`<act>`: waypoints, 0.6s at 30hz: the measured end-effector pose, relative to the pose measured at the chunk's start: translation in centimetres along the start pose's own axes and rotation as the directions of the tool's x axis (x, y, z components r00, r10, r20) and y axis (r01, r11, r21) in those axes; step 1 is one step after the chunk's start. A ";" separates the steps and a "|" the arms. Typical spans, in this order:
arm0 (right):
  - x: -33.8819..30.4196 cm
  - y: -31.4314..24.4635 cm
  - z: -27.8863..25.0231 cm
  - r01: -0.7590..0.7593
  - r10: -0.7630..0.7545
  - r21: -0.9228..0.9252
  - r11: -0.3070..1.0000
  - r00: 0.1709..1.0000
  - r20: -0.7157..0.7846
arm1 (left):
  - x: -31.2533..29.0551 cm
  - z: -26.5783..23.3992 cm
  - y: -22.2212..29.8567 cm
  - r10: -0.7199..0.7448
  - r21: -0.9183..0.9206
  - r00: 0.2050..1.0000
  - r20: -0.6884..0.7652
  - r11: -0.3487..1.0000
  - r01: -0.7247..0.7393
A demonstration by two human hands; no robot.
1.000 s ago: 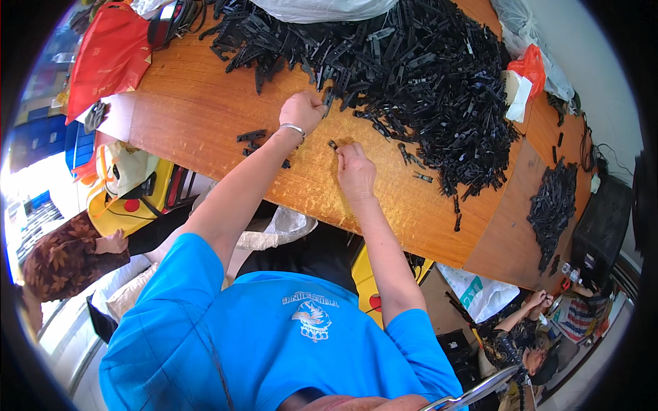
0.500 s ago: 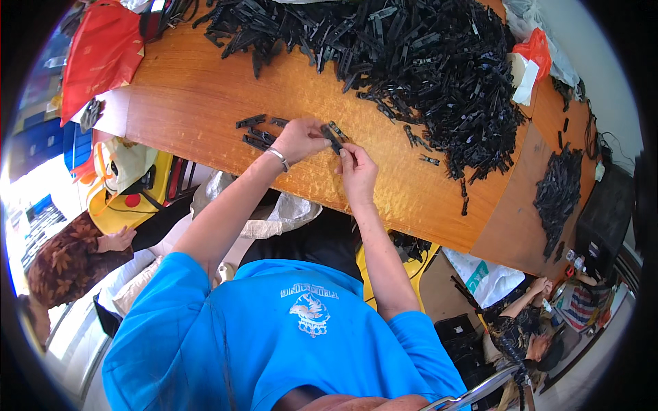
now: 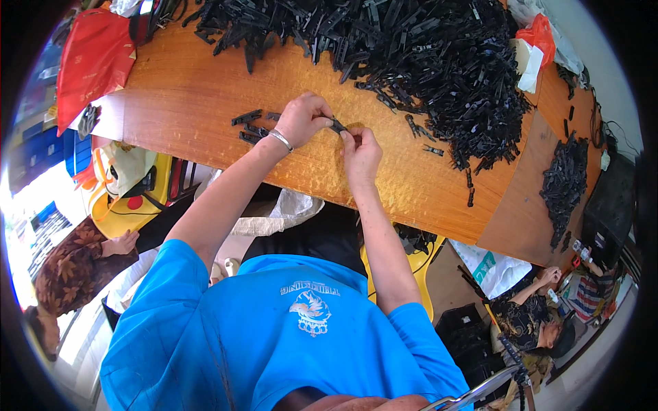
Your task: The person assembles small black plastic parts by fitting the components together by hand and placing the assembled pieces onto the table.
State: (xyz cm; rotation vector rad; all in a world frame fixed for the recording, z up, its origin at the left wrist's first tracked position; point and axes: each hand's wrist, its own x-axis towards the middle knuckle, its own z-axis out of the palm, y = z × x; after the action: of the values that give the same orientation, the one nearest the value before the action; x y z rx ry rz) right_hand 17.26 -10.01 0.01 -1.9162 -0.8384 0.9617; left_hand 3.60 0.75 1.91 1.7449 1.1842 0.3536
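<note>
Over the wooden table point(image 3: 199, 103), both my hands meet at one narrow black plastic clip point(image 3: 337, 126). My left hand point(image 3: 303, 120), a bracelet on its wrist, pinches one end between thumb and fingers. The fingertips of my right hand point(image 3: 362, 154) are closed on the other end. Parts of the clip are hidden by the fingers. Beside my left wrist lies a small group of similar black clips point(image 3: 247, 118). Beyond my hands spreads a large heap of black clips point(image 3: 425, 68), with a few loose ones point(image 3: 433, 150) along its near edge.
A smaller black pile point(image 3: 565, 181) lies at the table's right end. A red bag point(image 3: 96, 65) is at the far left, a red plastic bag point(image 3: 538, 35) at the far right. Pale sacking point(image 3: 281, 216) hangs below the front edge. Other people sit at left point(image 3: 75, 264) and right point(image 3: 524, 318).
My view has shifted slightly. Both hands have moved a little away from me and still hold a clip. A second black piece seen beside the held one no longer shows separately.
</note>
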 end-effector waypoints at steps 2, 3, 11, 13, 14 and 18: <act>0.3 0.4 0.4 0.033 -0.033 -0.033 0.999 0.999 -0.018 | 0.0 0.1 -0.4 0.010 -0.008 1.000 -0.007 1.000 -0.010; 0.4 0.5 0.5 0.067 -0.070 -0.064 0.996 0.997 -0.037 | 0.0 0.0 -0.6 0.022 -0.015 1.000 -0.015 1.000 -0.023; 1.5 0.0 -0.1 0.130 -0.120 -0.324 0.937 0.991 0.053 | 0.8 -0.6 -1.1 0.168 0.159 0.984 0.066 0.971 -0.177; 2.0 -0.2 -0.3 0.100 -0.072 -0.340 0.935 0.993 0.093 | 1.4 -0.8 -0.7 0.153 0.196 0.981 0.119 0.965 -0.175; 2.5 -0.2 -0.3 0.052 -0.003 -0.381 0.923 0.992 0.128 | 1.9 -0.8 -0.4 0.092 0.243 0.980 0.178 0.961 -0.134; 3.8 -1.5 -1.0 -0.198 0.293 -0.347 0.917 0.923 0.249 | 3.4 -1.1 1.3 -0.154 0.338 0.939 0.308 0.940 0.043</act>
State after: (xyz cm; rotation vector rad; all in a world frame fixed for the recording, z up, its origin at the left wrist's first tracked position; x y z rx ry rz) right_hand 19.66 -6.62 0.50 -2.2261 -0.9840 1.3647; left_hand 5.18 4.10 2.65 1.9240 1.1221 -0.2073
